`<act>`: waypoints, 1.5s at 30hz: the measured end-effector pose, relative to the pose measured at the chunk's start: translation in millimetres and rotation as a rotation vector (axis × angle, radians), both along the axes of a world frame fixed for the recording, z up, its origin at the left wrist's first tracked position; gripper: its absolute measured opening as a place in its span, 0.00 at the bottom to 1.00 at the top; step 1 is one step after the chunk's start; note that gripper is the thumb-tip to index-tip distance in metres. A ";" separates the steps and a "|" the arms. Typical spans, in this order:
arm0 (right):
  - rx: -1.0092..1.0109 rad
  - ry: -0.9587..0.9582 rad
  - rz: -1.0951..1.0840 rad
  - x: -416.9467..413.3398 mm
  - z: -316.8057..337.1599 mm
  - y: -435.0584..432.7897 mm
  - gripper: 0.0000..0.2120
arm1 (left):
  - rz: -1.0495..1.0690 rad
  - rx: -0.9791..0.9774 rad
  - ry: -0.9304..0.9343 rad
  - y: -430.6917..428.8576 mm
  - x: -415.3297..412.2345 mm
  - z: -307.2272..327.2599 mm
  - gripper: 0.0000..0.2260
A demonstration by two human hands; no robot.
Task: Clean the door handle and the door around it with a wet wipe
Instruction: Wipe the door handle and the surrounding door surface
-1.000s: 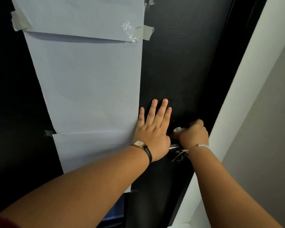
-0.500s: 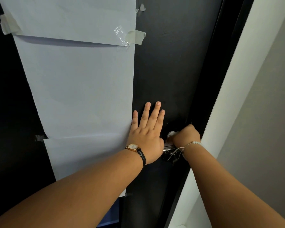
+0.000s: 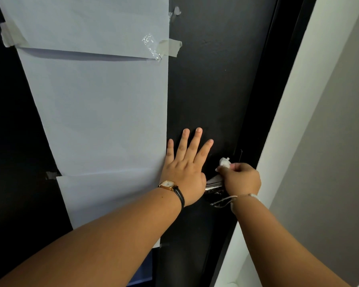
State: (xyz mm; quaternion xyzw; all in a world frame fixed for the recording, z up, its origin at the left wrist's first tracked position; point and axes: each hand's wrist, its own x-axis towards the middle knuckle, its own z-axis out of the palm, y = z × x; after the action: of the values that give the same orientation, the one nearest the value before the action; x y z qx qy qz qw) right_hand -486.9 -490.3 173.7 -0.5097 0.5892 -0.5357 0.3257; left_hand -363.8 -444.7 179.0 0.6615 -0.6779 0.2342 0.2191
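With the left hand (image 3: 184, 172) spreading flat to brace the black door (image 3: 216, 90), the right hand (image 3: 241, 180) is pinching a balled wet wipe (image 3: 224, 162) against the metal door handle (image 3: 214, 185), so the handle-wiping looks under way and the surrounding panel probably comes next.

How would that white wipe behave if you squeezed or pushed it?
The wet wipe is bunched into a crumpled wad in the right hand, so it is probably soft and floppy. It pokes up unsupported, so likely very light. Pressed against the metal door handle, it should flatten rather than roll.

Crumpled white wet wipe (image 3: 224, 162) sits above the shiny metal door handle (image 3: 214, 185); black door (image 3: 211, 90) looks matte, perhaps smudged.
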 end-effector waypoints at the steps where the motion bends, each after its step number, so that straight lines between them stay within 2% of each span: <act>1: 0.051 -0.121 0.009 -1.0 -1.0 0.6 0.07 | 0.003 0.003 -0.002 -0.2 0.1 0.1 0.38; 3: 0.129 -0.280 0.075 -4.9 -1.9 2.7 0.04 | 0.003 0.003 -0.005 -0.4 0.1 0.7 0.38; 5: 0.154 -0.283 0.170 -11.7 -0.7 5.7 0.02 | -0.010 0.010 0.005 -1.2 -0.4 1.0 0.38; 9: 0.087 -0.078 0.288 -29.9 2.2 8.5 0.05 | -0.027 0.006 0.029 -2.4 -0.4 -0.3 0.38; 13: 0.108 0.122 0.256 -28.5 15.5 -6.4 0.17 | -0.032 0.009 0.043 -2.0 -0.7 -1.2 0.38; 15: 0.145 0.162 0.250 -21.7 20.3 -14.1 0.18 | -0.028 0.007 0.041 -1.2 -1.1 -1.0 0.38; 18: 0.254 -0.054 0.325 -14.6 19.0 -12.2 0.14 | -0.013 0.002 0.034 -0.6 -0.7 0.0 0.37; 19: 0.249 -0.061 0.323 -13.5 16.2 -9.5 0.12 | -0.009 0.006 0.032 -0.5 -0.7 0.3 0.37; 22: 0.142 0.082 0.215 -10.1 7.1 -1.3 0.12 | -0.003 0.003 0.023 -0.6 -1.4 0.4 0.38; 24: 0.105 0.046 0.188 -8.2 1.5 3.0 0.10 | -0.006 0.004 0.021 -1.1 -1.2 0.4 0.38; 29: 0.151 -0.323 0.213 -10.6 -11.5 14.8 0.08 | -0.013 0.001 0.028 -2.1 -0.9 -0.8 0.37; 31: 0.135 -0.398 0.202 -11.8 -17.0 18.5 0.06 | -0.008 0.000 0.024 -3.0 -0.2 -1.4 0.37; 33: 0.073 -0.325 0.167 -14.9 -21.7 18.5 0.07 | 0.003 0.006 0.014 -3.7 0.1 -1.8 0.37; 36: -0.045 0.018 0.118 -22.5 -14.7 7.5 0.08 | -0.006 0.002 0.025 -3.2 0.1 -1.4 0.37; 38: -0.041 0.200 0.140 -23.6 1.1 -3.8 0.10 | -0.015 0.005 0.029 -2.8 0.1 -1.2 0.37; 41: 0.008 0.331 0.179 -18.1 17.6 -16.2 0.10 | -0.010 -0.002 0.025 -3.1 0.0 -2.1 0.36; 43: 0.011 0.312 0.168 -15.2 17.4 -16.3 0.10 | -0.008 -0.005 0.025 -3.1 -0.4 -1.8 0.36; 45: 0.040 0.123 0.153 -14.9 12.5 -12.1 0.09 | -0.006 0.000 0.015 -2.9 -0.9 -1.5 0.36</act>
State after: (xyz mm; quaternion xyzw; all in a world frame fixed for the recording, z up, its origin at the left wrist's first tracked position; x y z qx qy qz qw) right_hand -501.8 -502.4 186.2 -0.5786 0.5781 -0.4649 0.3390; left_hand -364.7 -447.6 177.5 0.6613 -0.6781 0.2287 0.2247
